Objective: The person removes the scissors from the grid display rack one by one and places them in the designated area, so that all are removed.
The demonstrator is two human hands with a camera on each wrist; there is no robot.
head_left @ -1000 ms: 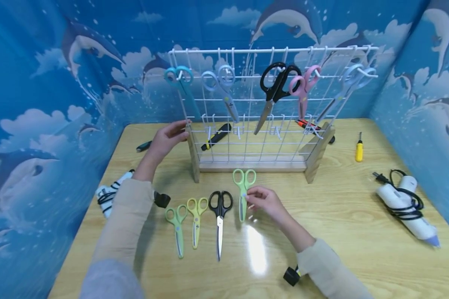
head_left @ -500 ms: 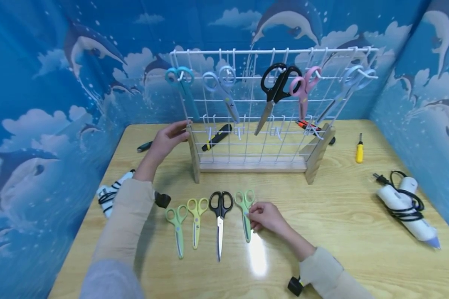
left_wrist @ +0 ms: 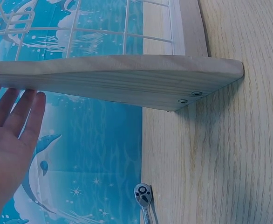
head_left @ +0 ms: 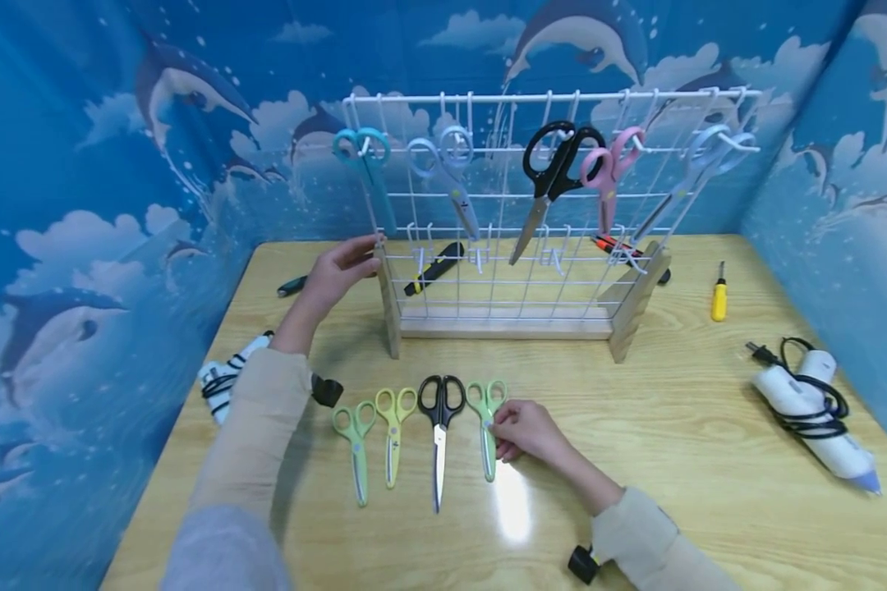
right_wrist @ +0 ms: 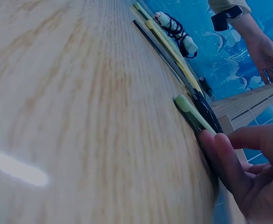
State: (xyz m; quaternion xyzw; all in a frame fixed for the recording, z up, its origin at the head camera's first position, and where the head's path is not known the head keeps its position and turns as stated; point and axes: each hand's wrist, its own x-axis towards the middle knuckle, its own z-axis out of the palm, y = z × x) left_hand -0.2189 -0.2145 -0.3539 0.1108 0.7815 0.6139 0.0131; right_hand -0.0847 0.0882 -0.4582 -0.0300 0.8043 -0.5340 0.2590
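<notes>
My right hand (head_left: 528, 428) pinches light green scissors (head_left: 486, 447) at the side, close to the pivot. They lie at the right end of a row, handles toward the rack. In the right wrist view, thumb and fingertips meet at the green scissors (right_wrist: 191, 109), low over the wood. Beside them are black-handled scissors (head_left: 439, 414), yellow scissors (head_left: 393, 435) and another green pair (head_left: 358, 460). My left hand (head_left: 337, 275) touches the left wooden upright (head_left: 389, 308) of a white wire rack (head_left: 503, 317); the left wrist view shows its fingers (left_wrist: 31, 119) extended against the wood.
Several scissors hang on the rack's upper hooks, including a black pair (head_left: 554, 176) and a pink pair (head_left: 608, 185). Lower hooks (head_left: 479, 258) jut forward. A yellow screwdriver (head_left: 719, 301) and a corded white tool (head_left: 813, 419) lie right; a ratchet (left_wrist: 143, 193) lies left.
My right hand has brought the green scissors from near the rack's base toward me, level with the row. My left hand keeps its place on the upright. The head view has shifted slightly.
</notes>
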